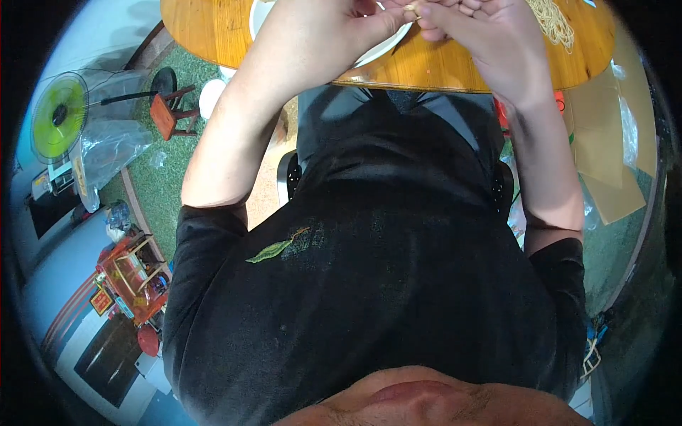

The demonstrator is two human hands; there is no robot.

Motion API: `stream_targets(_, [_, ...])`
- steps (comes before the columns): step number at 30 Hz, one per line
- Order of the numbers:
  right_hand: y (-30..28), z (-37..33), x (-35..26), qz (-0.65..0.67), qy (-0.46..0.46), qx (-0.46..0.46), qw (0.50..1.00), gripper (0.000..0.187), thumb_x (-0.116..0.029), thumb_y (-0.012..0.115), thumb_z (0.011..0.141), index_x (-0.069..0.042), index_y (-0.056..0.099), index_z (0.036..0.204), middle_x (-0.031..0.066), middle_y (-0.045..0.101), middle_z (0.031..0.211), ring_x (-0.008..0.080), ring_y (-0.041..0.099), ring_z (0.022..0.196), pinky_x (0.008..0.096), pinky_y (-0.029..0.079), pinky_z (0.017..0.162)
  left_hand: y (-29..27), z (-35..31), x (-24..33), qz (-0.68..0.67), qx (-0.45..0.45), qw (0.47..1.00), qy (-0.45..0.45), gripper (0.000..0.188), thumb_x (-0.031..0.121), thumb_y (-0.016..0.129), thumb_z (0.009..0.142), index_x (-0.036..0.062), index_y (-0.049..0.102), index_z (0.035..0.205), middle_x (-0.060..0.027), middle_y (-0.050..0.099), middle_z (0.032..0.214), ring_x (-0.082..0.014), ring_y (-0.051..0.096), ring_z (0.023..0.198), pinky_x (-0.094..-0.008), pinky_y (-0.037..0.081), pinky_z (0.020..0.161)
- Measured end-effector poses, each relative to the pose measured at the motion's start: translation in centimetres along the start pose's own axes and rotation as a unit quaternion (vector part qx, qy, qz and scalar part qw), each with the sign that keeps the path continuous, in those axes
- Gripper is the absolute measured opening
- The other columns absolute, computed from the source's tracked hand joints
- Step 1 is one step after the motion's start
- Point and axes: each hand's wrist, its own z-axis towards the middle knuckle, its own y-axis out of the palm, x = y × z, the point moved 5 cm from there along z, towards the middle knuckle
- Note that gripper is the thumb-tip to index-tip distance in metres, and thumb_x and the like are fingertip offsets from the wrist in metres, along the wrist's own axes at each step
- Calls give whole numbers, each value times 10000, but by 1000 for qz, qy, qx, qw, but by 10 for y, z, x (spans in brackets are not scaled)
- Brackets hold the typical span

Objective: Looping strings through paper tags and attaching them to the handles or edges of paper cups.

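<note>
At the top of the head view, my left hand (339, 34) and my right hand (491, 39) meet above the table. Thumb and fingers of both are pinched around a small tan piece (411, 10) that looks like cord. The upper picture edge cuts off part of my left fingers, and the piece is too small to make out fully. Beneath my left hand lies a white round dish (384, 51), mostly covered by hand and forearm. A loose bundle of cream cord (553, 27) rests on the table to the right of my right hand.
The wooden table (440, 73) has a rounded edge close to my lap. Left on the floor are a green fan (60, 113), a small reddish stool (165, 116) and clear plastic bags (117, 145). Flat cardboard (612, 192) lies at the right.
</note>
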Motion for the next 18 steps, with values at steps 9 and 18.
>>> stream_targets(9, [8, -11, -22, -188, -69, -2, 980, 96, 66, 693, 922, 45, 657, 1009, 68, 710, 929, 91, 672, 838, 217, 545, 735, 4, -1, -1, -25, -16, 999, -28, 136, 89, 734, 943, -43, 721, 914, -77, 712, 741, -102, 644, 647, -275, 520, 602])
stream_targets(18, [29, -28, -44, -405, -294, 121, 857, 144, 7, 786, 785, -8, 698, 897, 120, 679, 774, 214, 668, 649, 289, 534, 600, 5, -6, -1, -68, -26, 996, -52, 162, 108, 717, 964, -45, 703, 912, -53, 693, 721, -70, 615, 647, -259, 495, 577])
